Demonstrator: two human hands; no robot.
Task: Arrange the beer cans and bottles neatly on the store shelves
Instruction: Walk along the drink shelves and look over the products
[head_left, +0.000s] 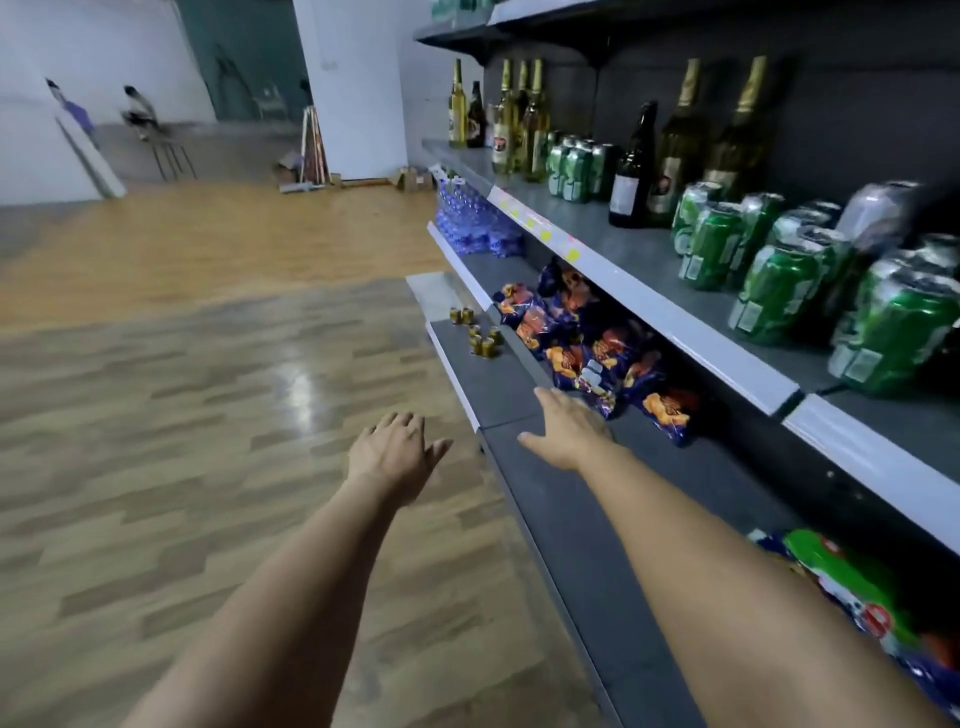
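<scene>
Down low, both hands reach forward holding nothing: left hand fingers relaxed, right hand fingers straight over the dark grey bottom shelf; green beer cans stand above.

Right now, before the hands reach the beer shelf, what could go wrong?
The green beer cans lie tilted and crowded near the edge of the shelf; a nudge may roll one off. The dark bottle stands close to them and could tip. Both hands, left and right, are empty and low, so a falling can would hit the snack bags.
</scene>
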